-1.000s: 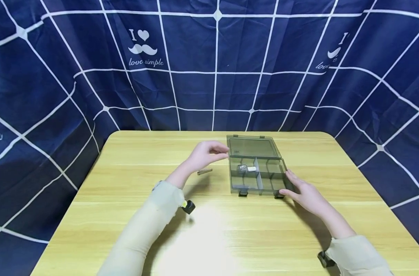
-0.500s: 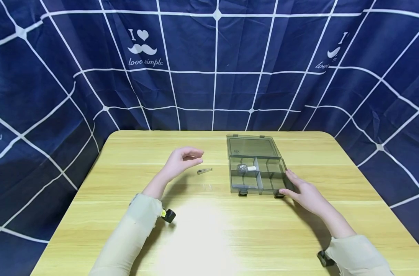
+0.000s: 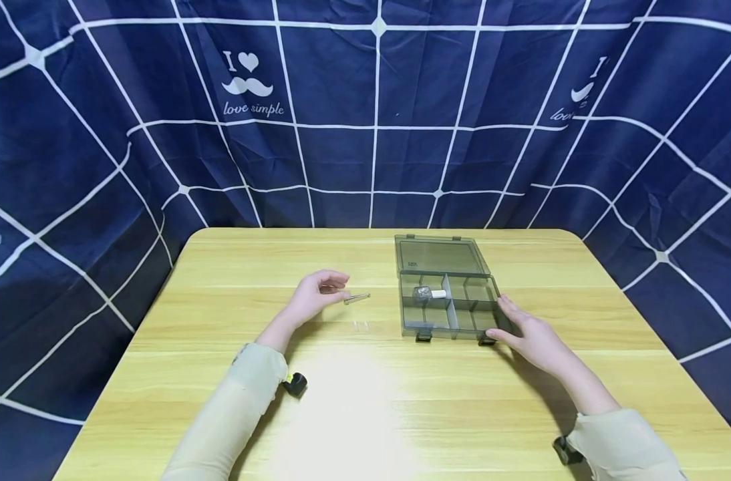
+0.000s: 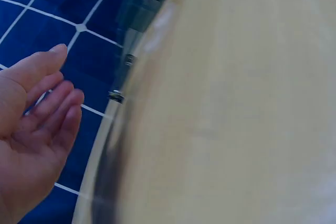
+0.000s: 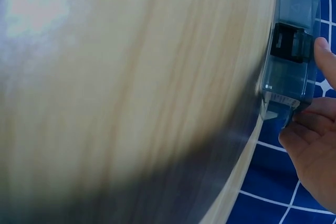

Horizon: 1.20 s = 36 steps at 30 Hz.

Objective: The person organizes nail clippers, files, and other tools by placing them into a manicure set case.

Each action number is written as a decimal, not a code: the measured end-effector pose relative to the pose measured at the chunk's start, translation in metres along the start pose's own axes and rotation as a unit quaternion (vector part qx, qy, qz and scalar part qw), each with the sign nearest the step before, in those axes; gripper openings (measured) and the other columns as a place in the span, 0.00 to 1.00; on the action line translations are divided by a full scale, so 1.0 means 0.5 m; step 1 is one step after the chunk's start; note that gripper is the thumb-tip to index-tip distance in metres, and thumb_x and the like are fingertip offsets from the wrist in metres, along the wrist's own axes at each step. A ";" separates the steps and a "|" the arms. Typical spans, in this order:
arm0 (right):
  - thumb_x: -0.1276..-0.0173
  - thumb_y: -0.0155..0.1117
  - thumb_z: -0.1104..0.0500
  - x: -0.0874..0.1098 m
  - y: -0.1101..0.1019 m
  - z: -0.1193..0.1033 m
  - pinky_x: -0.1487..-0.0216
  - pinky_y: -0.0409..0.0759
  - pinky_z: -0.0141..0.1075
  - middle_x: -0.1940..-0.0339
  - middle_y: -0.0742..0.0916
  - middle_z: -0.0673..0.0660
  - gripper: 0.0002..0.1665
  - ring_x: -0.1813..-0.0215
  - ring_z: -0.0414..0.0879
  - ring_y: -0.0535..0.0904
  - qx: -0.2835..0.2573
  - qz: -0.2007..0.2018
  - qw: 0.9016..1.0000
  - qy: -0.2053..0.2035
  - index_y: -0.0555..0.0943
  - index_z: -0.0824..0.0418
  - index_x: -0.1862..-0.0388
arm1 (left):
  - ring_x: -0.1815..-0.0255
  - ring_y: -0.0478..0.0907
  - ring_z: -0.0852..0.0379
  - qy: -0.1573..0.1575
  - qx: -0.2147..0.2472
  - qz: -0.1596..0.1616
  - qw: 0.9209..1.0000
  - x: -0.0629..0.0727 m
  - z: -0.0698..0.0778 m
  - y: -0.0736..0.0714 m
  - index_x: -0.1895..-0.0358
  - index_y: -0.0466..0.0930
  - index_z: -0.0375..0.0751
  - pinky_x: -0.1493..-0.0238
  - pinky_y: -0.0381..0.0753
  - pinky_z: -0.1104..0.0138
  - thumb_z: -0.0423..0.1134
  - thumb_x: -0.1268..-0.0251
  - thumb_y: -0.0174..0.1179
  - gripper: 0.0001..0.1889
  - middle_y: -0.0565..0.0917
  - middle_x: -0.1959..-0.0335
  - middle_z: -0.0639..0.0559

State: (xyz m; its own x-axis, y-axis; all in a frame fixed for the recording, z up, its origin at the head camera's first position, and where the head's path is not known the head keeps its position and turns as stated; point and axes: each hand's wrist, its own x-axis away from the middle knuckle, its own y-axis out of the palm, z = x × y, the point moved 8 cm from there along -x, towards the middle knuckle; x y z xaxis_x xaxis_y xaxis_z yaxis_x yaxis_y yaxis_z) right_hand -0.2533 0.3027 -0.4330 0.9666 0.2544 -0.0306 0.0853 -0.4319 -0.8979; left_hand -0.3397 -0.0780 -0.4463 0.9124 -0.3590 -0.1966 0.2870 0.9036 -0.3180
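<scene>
A slim silver nail clipper [image 3: 357, 298] lies on the table left of a smoky, see-through compartment box [image 3: 425, 331]. My left hand [image 3: 317, 296] hovers at the clipper's left end, thumb tip right beside it, fingers loosely curved around nothing. The left wrist view shows this hand [image 4: 39, 114] with thumb and fingers apart. My right hand [image 3: 534, 341] holds the box's front right corner, thumb by the latch and fingers along the right side; the right wrist view shows the fingers [image 5: 299, 129] bent against that side. A small grey bottle [image 3: 423, 294] with a white cap lies in a left compartment.
The box's lid [image 3: 440, 255] lies folded back, away from me. Light-grey dividers [image 3: 452, 314] split the inside. Faint bright marks [image 3: 361, 326] show on the wooden table [image 3: 251, 267] in front of the clipper. Blue gridded cloth [image 3: 329, 153] surrounds the table's far and side edges.
My left hand has drawn back leftward from the box's left edge, then lowered toward the nail clipper. My right hand stays on the box, and box and clipper lie where they were.
</scene>
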 end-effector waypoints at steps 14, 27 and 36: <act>0.32 0.59 0.41 -0.002 0.002 -0.003 0.35 0.55 0.63 0.28 0.58 0.72 0.49 0.32 0.73 0.55 -0.003 -0.004 1.000 0.006 0.54 0.73 0.28 | 0.54 0.79 0.48 -0.023 -0.050 -0.003 0.998 -0.003 -0.038 0.019 0.52 0.81 0.31 0.47 0.78 0.60 0.31 0.47 0.70 0.18 0.83 0.56 0.43; 0.31 0.58 0.42 -0.014 0.007 -0.003 0.35 0.55 0.63 0.28 0.57 0.73 0.49 0.31 0.73 0.54 -0.006 -0.006 1.000 0.004 0.53 0.73 0.27 | 0.58 0.79 0.53 -0.013 -0.134 -0.004 0.991 -0.007 -0.040 0.031 0.55 0.84 0.37 0.52 0.79 0.64 0.30 0.47 0.70 0.14 0.84 0.60 0.50; 0.31 0.59 0.43 -0.015 0.006 -0.009 0.34 0.55 0.63 0.28 0.56 0.73 0.49 0.31 0.72 0.54 -0.012 -0.009 1.000 0.005 0.53 0.73 0.27 | 0.62 0.79 0.55 0.020 -0.179 -0.011 0.984 -0.011 -0.033 0.034 0.58 0.86 0.36 0.58 0.81 0.67 0.31 0.48 0.70 0.12 0.83 0.62 0.49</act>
State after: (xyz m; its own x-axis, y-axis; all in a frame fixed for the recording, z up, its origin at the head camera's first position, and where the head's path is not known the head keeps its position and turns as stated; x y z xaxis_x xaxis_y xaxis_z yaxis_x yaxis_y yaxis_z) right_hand -0.2592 0.2955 -0.4336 0.9673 0.2533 -0.0105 0.1078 -0.4485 -0.8873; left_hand -0.3448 -0.0643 -0.4662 0.8927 -0.3934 -0.2196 0.1799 0.7581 -0.6268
